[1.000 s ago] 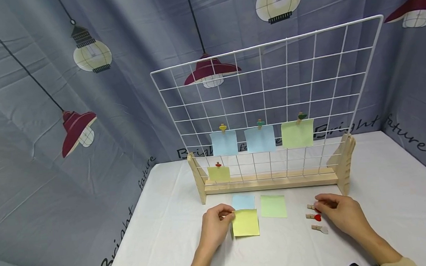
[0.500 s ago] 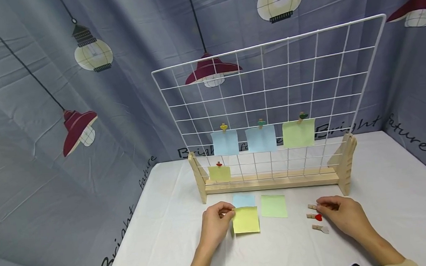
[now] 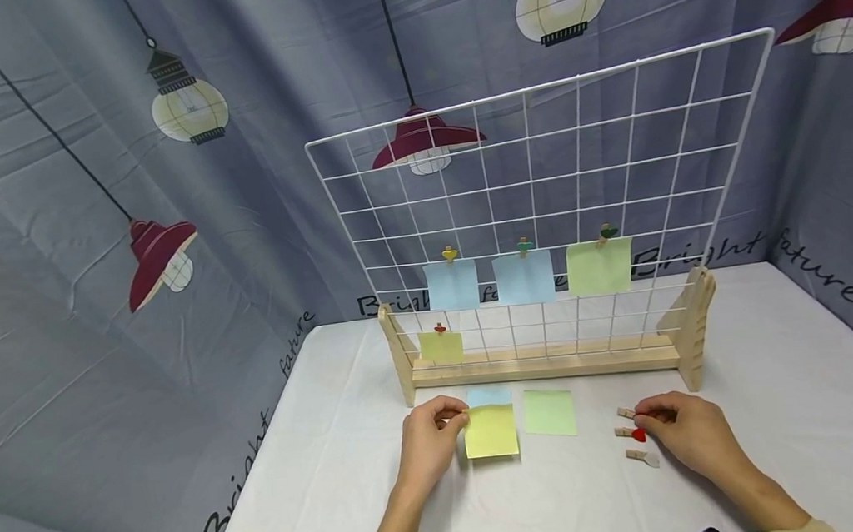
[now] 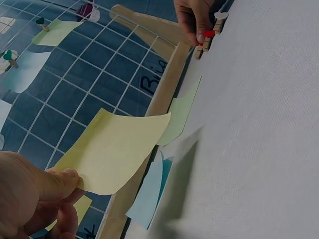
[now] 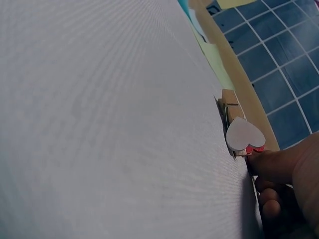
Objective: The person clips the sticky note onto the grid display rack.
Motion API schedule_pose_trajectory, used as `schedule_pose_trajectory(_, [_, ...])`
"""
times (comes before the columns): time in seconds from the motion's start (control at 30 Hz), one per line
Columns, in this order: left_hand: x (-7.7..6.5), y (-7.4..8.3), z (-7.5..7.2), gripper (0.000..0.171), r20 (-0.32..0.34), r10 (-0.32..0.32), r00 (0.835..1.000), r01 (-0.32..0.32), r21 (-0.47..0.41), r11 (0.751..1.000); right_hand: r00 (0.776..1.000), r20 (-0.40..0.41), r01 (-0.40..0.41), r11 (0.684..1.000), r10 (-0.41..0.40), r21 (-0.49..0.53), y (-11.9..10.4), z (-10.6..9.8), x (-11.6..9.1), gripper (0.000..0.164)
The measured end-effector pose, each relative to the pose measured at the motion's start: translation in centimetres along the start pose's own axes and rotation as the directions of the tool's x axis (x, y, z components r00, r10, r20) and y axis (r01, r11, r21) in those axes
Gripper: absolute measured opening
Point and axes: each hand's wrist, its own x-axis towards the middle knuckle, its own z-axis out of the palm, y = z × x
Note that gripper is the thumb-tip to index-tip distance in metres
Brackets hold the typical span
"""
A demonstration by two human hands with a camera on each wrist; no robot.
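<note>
My left hand (image 3: 424,446) pinches a yellow sticky note (image 3: 491,432) by its upper left corner. In the left wrist view the note (image 4: 117,152) is lifted off the table, slightly curved, with thumb on top. My right hand (image 3: 688,433) has thumb and fingers on the farthest wooden clothespin (image 3: 624,412), covering its decorated end. Nearer lie a clothespin with a red heart (image 3: 639,434) and one with a white heart (image 3: 649,460). The right wrist view shows the white heart (image 5: 244,134) close beside the thumb, hiding most of the clothespins behind it.
A white wire grid (image 3: 555,179) stands upright on a wooden base (image 3: 547,367). Several notes hang on it by heart clothespins, including a green note (image 3: 600,269). On the white table (image 3: 551,507) lie a blue note (image 3: 489,395) and a green note (image 3: 549,413).
My left hand has moved slightly forward and up with the yellow sticky note, which now overlaps more of the blue one. The right hand's fingers have settled on the far clothespin, almost still.
</note>
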Motion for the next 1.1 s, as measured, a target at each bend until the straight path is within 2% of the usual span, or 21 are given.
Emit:
schedule_pose_trajectory(0.5, [0.09, 0.50, -0.40, 0.013, -0.021, -0.015, 1.000, 0.015, 0.011, 1.000, 1.000, 0.017, -0.020, 1.000, 0.020, -0.012, -0.17, -0.13, 0.21, 0.009])
schedule_pose_trajectory(0.73, [0.46, 0.62, -0.44, 0.010, -0.043, -0.034, 0.998, 0.034, 0.011, 0.999, 1.000, -0.013, -0.016, 1.000, 0.016, 0.013, -0.22, -0.07, 0.02, 0.006])
schedule_pose_trajectory(1.1, [0.85, 0.97, -0.82, 0.010, -0.055, -0.004, 0.998, 0.005, 0.012, 1.000, 0.999, 0.017, -0.050, 0.999, 0.050, 0.017, -0.35, -0.28, -0.06, 0.004])
